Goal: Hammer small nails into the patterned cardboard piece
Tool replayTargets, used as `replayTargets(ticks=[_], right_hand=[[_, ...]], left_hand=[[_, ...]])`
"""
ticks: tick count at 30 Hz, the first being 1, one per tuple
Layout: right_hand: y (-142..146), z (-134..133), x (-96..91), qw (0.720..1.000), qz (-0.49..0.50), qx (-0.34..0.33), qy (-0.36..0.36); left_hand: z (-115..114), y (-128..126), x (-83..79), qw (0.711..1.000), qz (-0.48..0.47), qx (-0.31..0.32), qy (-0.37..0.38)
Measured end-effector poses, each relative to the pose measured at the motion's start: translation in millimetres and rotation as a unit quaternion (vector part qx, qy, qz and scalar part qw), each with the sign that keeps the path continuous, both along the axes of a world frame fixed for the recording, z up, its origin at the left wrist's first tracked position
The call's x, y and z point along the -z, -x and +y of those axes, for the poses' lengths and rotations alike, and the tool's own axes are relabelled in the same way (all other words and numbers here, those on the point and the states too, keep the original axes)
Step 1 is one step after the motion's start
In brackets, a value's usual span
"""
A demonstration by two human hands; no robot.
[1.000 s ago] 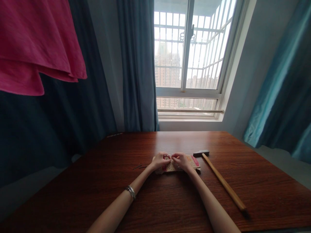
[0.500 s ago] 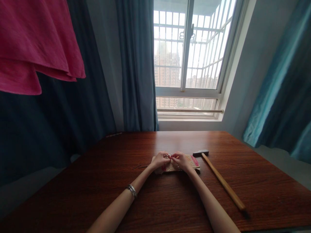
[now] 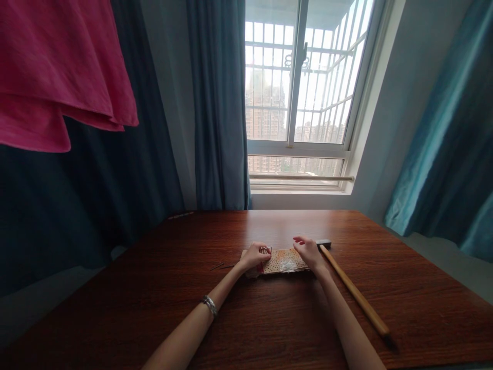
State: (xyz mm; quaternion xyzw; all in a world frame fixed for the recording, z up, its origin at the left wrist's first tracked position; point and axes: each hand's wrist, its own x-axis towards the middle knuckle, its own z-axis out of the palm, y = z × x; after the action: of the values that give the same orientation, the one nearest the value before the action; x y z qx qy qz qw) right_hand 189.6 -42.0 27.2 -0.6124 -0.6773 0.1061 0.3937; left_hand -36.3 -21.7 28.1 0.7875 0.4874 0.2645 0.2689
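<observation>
A flat cream piece (image 3: 277,262) dotted with small holes lies on the table, with a reddish patch near its left end and a whitish patch at its front edge. My left hand (image 3: 254,256) rests on its left part, fingers pinched round a thin upright nail (image 3: 271,250). Over the right end of that piece is my right hand (image 3: 308,252), fingers apart and holding nothing. Just beyond it lies a hammer (image 3: 356,291), its dark head partly behind my right hand and its wooden handle slanting toward me.
A couple of thin, dark nail-like pieces (image 3: 217,266) lie left of my left hand. The brown wooden table (image 3: 246,318) reaches to the window wall. Blue curtains (image 3: 219,113) hang behind it, and a pink cloth (image 3: 65,77) hangs at upper left.
My right hand has drawn away from my left, moving right toward the hammer head, and its fingers have opened. My left hand stays in place, and the nail now shows upright.
</observation>
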Motion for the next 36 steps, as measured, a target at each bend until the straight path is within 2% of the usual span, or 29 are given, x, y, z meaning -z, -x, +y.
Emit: replayTargets(ticks=[2, 5, 7, 9, 15, 19, 22, 25, 27, 29, 30, 33, 36], right_hand=[[-25.9, -9.3, -1.8, 0.992, -0.071, 0.092, 0.043], [-59.6, -29.0, 1.0, 0.956, -0.17, 0.208, 0.118], [-74.9, -42.6, 4.5, 0.929, -0.207, 0.258, 0.166], [-84.4, -53.1, 8.7, 0.916, -0.221, 0.263, 0.209], [-92.4, -60.0, 23.4, 0.932, -0.219, 0.191, 0.217], [-91.6, -62.1, 29.1, 0.936, -0.234, 0.184, 0.186], [-89.2, -64.4, 25.1, 0.943, -0.213, 0.183, 0.177], [-81.5, -62.5, 11.7, 0.961, -0.158, 0.183, 0.137], [-72.0, -59.9, -2.3, 0.977, -0.086, 0.163, 0.107], [-60.0, -58.5, -18.9, 0.99, 0.021, 0.098, 0.098], [-53.6, -58.7, -27.5, 0.988, 0.088, 0.063, 0.11], [-35.1, -62.1, -50.8, 0.948, 0.246, -0.051, 0.193], [-17.9, -65.4, -65.2, 0.914, 0.302, -0.112, 0.245]], left_hand=[[-0.9, -0.2, -0.7, 1.0, -0.003, 0.001, 0.001], [-2.1, -0.6, -2.1, 1.0, -0.004, -0.001, 0.004], [-2.7, -0.5, -2.9, 1.0, -0.003, 0.0, 0.005], [-3.1, -0.3, -3.4, 1.0, -0.003, 0.005, 0.002], [-3.0, 0.0, -2.0, 1.0, -0.002, 0.008, -0.006], [-2.8, 0.1, -1.2, 1.0, -0.006, 0.008, -0.006], [-3.0, 0.6, -1.5, 1.0, -0.01, 0.015, -0.006], [-4.0, 0.9, -2.6, 1.0, -0.011, 0.018, -0.007], [-4.7, 0.8, -3.5, 1.0, -0.011, 0.015, -0.007], [-5.0, 0.7, -4.0, 1.0, -0.012, 0.011, -0.007], [-5.1, 0.7, -4.2, 1.0, -0.012, 0.01, -0.006], [-4.8, 0.9, -4.0, 1.0, -0.013, 0.011, -0.002], [-5.1, 1.0, -3.7, 1.0, -0.016, 0.011, -0.004]])
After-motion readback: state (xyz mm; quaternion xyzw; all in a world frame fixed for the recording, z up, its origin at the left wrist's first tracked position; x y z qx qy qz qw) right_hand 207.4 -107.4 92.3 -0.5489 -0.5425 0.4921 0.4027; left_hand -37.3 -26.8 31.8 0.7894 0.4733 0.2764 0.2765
